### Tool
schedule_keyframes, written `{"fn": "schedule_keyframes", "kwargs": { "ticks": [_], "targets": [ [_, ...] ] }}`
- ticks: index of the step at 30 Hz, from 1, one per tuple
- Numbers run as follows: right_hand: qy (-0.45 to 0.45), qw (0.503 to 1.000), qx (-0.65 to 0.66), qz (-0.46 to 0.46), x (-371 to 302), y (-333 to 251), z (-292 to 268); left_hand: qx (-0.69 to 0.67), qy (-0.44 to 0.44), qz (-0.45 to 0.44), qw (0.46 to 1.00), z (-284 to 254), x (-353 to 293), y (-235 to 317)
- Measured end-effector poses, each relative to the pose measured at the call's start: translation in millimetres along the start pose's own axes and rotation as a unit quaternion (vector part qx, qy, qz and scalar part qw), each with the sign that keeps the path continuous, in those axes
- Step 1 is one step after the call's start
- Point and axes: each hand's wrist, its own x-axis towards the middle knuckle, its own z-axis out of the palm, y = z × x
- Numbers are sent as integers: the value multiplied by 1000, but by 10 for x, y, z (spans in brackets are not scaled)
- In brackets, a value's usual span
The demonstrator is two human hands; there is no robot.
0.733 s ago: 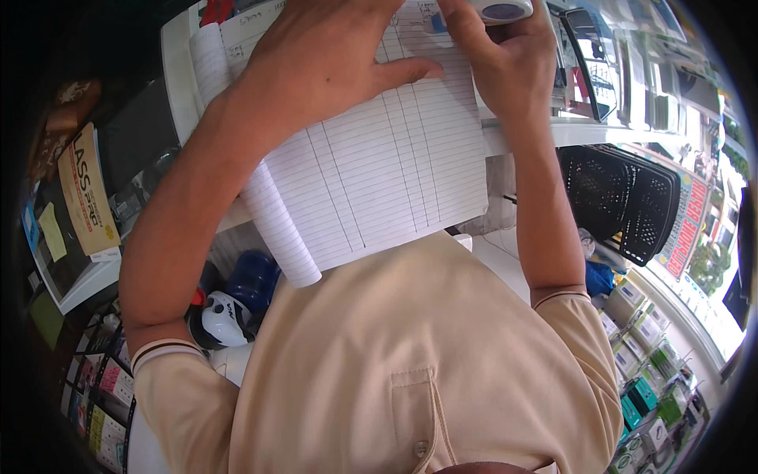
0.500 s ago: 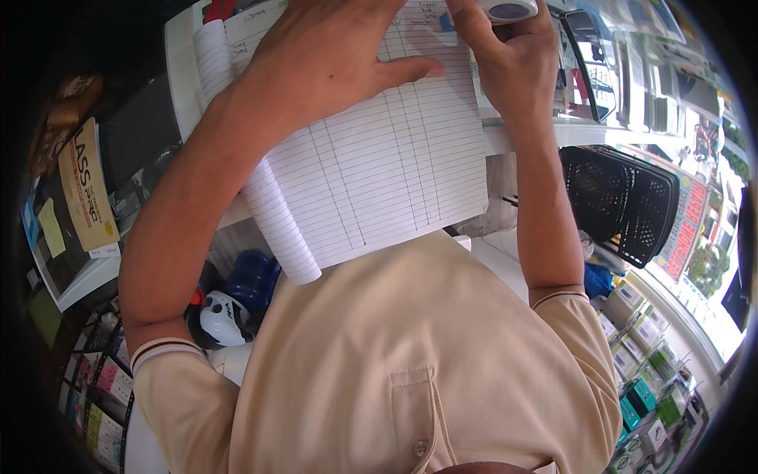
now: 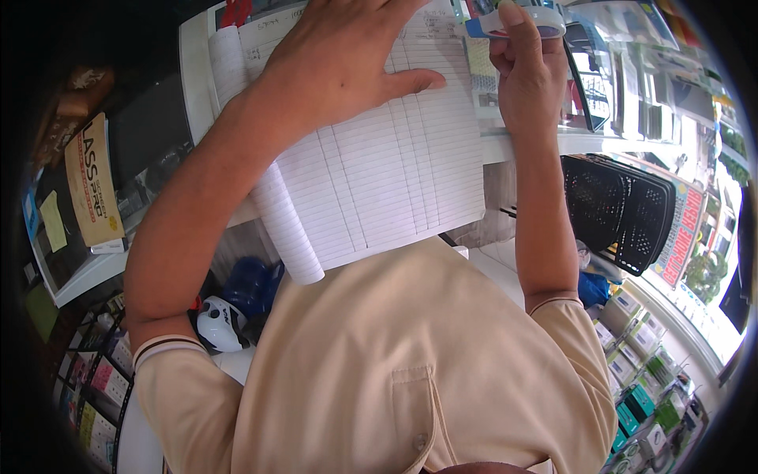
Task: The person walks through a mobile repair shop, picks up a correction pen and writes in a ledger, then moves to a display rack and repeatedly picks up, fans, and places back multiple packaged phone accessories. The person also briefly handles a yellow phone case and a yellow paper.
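Observation:
A lined notebook (image 3: 379, 182) with hand-drawn column lines lies on the counter, its left pages curled into a roll (image 3: 288, 221). Across its upper part rests my left hand (image 3: 339, 63), thumb stretched to the side; the fingertips run past the top edge of the view. My right hand (image 3: 530, 87) pinches a white correction tape dispenser (image 3: 545, 22) with a blue tip, thumb on top. It is held up at the notebook's upper right edge, the tip pointing left towards the page. Handwriting shows near the page's top, partly covered by my left hand.
A dark-framed flat item (image 3: 586, 79) lies right of my right hand on the glass-topped counter. Below stands a black perforated chair back (image 3: 616, 209). A tan box (image 3: 93, 182) is at left. Beneath the counter are a white rounded object (image 3: 223, 324) and a blue one (image 3: 251, 284).
My right hand has shifted slightly up and away from the page, turning the correction tape so more of it and its blue tip show. My left hand stays spread on the notebook.

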Motion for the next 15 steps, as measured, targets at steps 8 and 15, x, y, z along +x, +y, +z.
{"fn": "schedule_keyframes", "kwargs": {
  "ticks": [8,15],
  "targets": [
    [8,1000,-6,-12,-2,113,81,-29,-3,0,1000,-59,-10,30],
    [-23,997,-78,-15,-15,135,52,-14,-5,0,1000,-54,0,20]
  ]
}}
